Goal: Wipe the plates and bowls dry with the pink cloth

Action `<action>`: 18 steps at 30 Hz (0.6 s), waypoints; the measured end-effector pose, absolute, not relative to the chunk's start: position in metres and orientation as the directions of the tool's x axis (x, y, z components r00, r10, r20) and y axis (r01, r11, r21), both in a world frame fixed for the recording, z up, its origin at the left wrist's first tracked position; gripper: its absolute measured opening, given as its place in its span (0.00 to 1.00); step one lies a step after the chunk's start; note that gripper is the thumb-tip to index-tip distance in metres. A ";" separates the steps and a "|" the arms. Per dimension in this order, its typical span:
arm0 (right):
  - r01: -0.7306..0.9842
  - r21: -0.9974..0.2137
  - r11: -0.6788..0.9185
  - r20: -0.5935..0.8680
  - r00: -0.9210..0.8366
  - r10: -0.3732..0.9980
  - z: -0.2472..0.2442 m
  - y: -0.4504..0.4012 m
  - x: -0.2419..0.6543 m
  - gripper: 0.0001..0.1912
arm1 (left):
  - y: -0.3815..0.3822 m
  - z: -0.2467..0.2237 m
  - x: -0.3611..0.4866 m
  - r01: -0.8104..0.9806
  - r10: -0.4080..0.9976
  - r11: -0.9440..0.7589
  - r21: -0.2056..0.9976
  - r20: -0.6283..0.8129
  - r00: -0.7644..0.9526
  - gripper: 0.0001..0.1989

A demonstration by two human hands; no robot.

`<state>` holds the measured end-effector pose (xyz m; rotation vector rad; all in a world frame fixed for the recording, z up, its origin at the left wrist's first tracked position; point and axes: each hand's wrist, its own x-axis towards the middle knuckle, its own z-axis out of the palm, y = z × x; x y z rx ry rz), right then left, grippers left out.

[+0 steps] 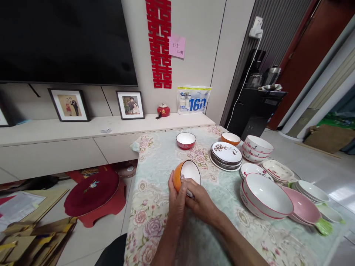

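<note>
An orange bowl (177,177) with a white inside and a dark rim is held tilted above the table, its mouth turned to the right. My left hand (176,195) is wrapped round its outer side, thumb near the rim. My right hand (200,197) is closed at the bowl's near rim, with a bit of white cloth (190,193) showing under the fingers; most of that cloth is hidden. Beyond the held bowl, a red bowl (186,140) with a white inside stands upright on the flowered tablecloth (155,207).
To the right are a stack of plates (226,153), another orange bowl (230,138), stacked white bowls (257,146), large red-rimmed bowls (268,195) and a pink dish (301,205). A red stool (94,192) stands left of the table; a cabinet (127,138) borders its far side.
</note>
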<state>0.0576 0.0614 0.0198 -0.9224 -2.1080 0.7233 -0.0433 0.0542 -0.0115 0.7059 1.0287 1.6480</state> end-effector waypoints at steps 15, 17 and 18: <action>0.411 -0.720 0.558 0.354 -0.474 0.806 0.020 0.060 0.057 0.17 | 0.055 -0.013 -0.042 -0.445 0.957 -0.119 0.888 -0.017 -0.290 0.34; 0.381 -0.705 0.598 0.355 -0.541 0.763 0.025 0.059 0.058 0.21 | 0.055 -0.009 -0.044 -0.436 0.952 -0.133 0.890 -0.007 -0.306 0.32; 0.404 -0.663 0.630 0.338 -0.589 0.734 0.026 0.059 0.059 0.24 | 0.055 -0.007 -0.045 -0.456 0.954 -0.143 0.878 -0.002 -0.301 0.30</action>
